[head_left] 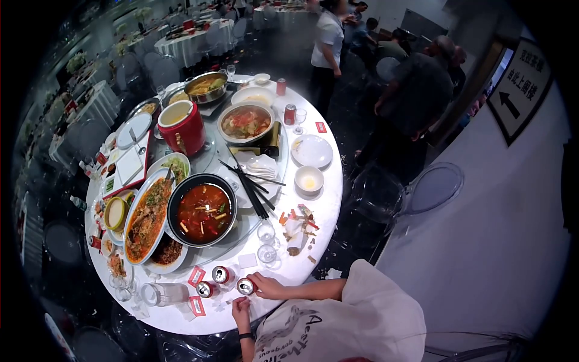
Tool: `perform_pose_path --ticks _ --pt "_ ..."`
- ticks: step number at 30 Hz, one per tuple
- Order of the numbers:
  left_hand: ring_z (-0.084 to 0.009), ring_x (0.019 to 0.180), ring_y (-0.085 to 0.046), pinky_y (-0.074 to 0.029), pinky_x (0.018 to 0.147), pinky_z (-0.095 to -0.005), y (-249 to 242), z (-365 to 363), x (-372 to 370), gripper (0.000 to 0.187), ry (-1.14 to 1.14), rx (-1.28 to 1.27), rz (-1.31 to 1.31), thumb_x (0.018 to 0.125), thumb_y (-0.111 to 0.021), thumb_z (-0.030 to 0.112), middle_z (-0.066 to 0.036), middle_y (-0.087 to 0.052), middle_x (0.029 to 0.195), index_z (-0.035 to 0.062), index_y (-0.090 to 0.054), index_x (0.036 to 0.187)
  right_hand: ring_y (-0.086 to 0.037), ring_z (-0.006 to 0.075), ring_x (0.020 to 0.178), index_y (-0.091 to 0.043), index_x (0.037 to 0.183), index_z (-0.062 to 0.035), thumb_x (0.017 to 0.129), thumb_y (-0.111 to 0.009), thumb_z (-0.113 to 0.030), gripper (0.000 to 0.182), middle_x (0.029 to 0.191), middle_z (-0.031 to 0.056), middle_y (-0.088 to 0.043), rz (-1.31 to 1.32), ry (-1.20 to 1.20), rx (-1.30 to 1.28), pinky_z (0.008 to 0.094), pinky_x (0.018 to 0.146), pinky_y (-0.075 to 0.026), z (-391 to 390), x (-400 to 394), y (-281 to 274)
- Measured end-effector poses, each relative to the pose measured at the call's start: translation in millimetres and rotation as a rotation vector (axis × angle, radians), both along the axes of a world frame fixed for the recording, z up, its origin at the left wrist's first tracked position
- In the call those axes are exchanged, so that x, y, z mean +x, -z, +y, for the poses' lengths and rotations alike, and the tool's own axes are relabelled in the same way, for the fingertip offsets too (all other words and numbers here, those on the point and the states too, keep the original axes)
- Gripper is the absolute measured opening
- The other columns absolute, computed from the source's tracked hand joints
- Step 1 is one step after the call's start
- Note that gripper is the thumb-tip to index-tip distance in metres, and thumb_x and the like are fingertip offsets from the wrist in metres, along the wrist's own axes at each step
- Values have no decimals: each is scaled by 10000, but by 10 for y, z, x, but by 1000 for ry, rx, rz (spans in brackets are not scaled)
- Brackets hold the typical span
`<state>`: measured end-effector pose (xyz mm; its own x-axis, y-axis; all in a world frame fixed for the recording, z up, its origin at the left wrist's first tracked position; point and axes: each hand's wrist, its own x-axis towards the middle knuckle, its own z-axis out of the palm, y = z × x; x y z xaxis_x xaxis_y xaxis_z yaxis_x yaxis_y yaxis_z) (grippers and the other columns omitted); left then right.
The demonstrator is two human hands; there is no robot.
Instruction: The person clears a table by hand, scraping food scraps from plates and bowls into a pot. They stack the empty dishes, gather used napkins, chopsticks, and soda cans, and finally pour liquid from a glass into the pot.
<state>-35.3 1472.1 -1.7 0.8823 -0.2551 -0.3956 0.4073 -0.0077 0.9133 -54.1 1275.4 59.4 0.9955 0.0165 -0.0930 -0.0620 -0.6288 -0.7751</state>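
Observation:
My right hand [268, 286] is wrapped round the side of an opened drink can [245, 286] standing at the table's near edge. My left hand [240, 311], with a dark band on its wrist, rests lower at the edge. Its fingers are curled together, and I cannot make out whether anything small is in them. Left of the held can stand a second can [221, 275] and a third can [205, 289], both seen from above. Beside them lie an upper red card [196, 276] and a lower red card [197, 306].
The round table [329, 199] bears a pot of red soup [202, 209], a fish platter [148, 217], a red bucket [181, 130], black chopsticks [256, 196], stemmed glasses [266, 253] and a clear jug [163, 294]. Food scraps [297, 229] lie right. A transparent chair [377, 193] and other people stand beyond.

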Motion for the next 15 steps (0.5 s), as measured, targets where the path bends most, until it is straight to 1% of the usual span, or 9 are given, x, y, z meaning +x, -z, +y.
perform_pose_path --ticks 1,2,3,7,10,11,12,13,15 --pt "-134 851 -600 -478 741 -231 -39 -69 -47 269 -6 2 -16 827 -539 -18 -82 -634 888 12 -513 1092 -566 406 920 -324 1270 -61 712 -640 -86 641 1120 186 -432 -30 16 -2 467 718 -490 -13 6 -10" --pt "-139 880 -602 -478 748 -232 -122 -147 -76 315 -15 6 -31 827 -535 -22 -91 -638 913 16 -495 1137 -568 408 911 -324 1267 -50 713 -640 -99 640 1128 192 -431 -23 15 -11 468 719 -493 -34 22 45" --pt "-148 943 -594 -478 760 -239 -82 -195 -81 426 9 -37 -23 816 -532 -22 -110 -633 989 26 -433 1227 -570 409 902 -324 1264 -38 713 -640 -112 639 1137 198 -429 -16 12 -20 470 719 -497 -55 43 105" --pt "-154 893 -595 -479 743 -255 -188 -506 -52 436 78 55 -6 785 -546 -13 -127 -619 1035 5 -445 1208 -569 425 904 -243 1294 -1 715 -664 -158 732 1146 245 -417 90 -52 6 479 738 -496 -178 0 40" --pt "-124 813 -578 -476 683 -246 249 -555 5 478 7 132 -84 792 -553 -7 -100 -607 960 -15 -440 1257 -562 433 917 -109 1370 40 706 -685 -199 911 1184 282 -399 169 -113 50 480 760 -492 -274 -50 86" --pt "-123 768 -573 -479 665 -252 208 -596 6 459 -10 181 -58 808 -566 23 -93 -602 936 -18 -449 1250 -532 444 981 -125 1374 41 707 -684 -200 903 1207 291 -392 188 -138 49 471 806 -481 -304 -64 176" --pt "-136 770 -585 -484 665 -263 189 -630 3 425 -13 189 -110 824 -575 53 -95 -611 944 -12 -472 1231 -478 447 1081 -157 1371 48 713 -679 -203 877 1248 293 -386 180 -168 80 460 894 -443 -347 -70 279" --pt "-154 819 -602 -493 692 -270 398 -624 6 390 -35 207 -157 829 -574 63 -106 -618 994 -9 -498 1205 -440 432 1147 -221 1355 49 709 -686 -199 833 1270 288 -390 253 -135 114 440 954 -401 -358 -75 334" --pt "-170 874 -617 -502 747 -279 243 -702 -59 366 -111 186 -216 833 -590 71 -100 -607 1082 12 -524 1188 -448 374 1182 -328 1320 27 696 -705 -189 761 1264 277 -434 264 -145 105 409 983 -378 -430 -109 405"
